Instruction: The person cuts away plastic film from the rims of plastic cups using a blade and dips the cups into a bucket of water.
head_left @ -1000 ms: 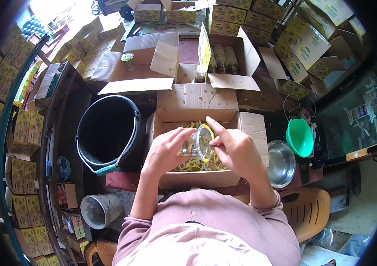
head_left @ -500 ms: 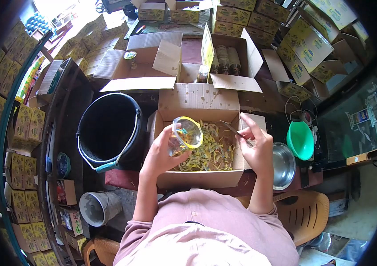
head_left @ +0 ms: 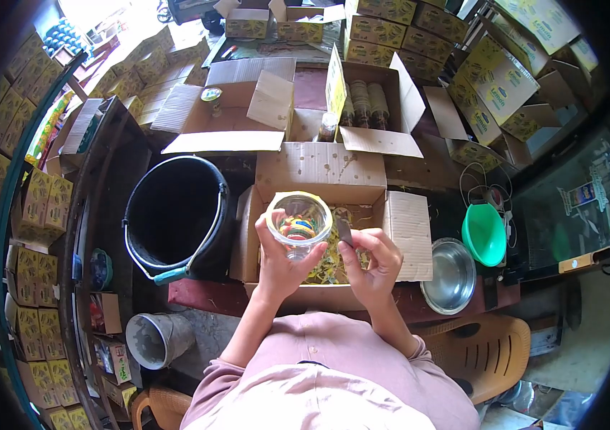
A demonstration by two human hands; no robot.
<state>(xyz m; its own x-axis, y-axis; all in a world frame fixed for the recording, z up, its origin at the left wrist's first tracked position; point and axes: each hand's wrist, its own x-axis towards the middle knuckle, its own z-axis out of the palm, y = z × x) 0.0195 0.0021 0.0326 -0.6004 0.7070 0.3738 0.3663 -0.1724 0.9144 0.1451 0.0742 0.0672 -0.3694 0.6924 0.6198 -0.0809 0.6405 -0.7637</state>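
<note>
My left hand [head_left: 281, 261] is wrapped around a clear plastic jar [head_left: 299, 251], its open mouth tilted up towards me. Yellow shows along the jar's rim, and a coloured label is visible through the wall. Close to the jar's right side, my right hand [head_left: 371, 269] pinches a small dark flat blade [head_left: 345, 231] pointing upward. Both hands are above an open cardboard box [head_left: 319, 166], in which yellow plastic strips [head_left: 335, 271] lie loose. The jar and hands hide part of these strips.
A black bucket [head_left: 136, 208] stands left of the box. To the right are a steel bowl [head_left: 450, 276] and a green bowl [head_left: 483, 235]. Behind, one carton [head_left: 233, 136] holds a jar and another [head_left: 396, 100] several stacked jars. A grey bucket [head_left: 149, 340] stands low left.
The jar has turned more upright, its mouth now facing me. My right hand has moved left and down, bringing the blade close to the jar; its raised forefinger has folded in.
</note>
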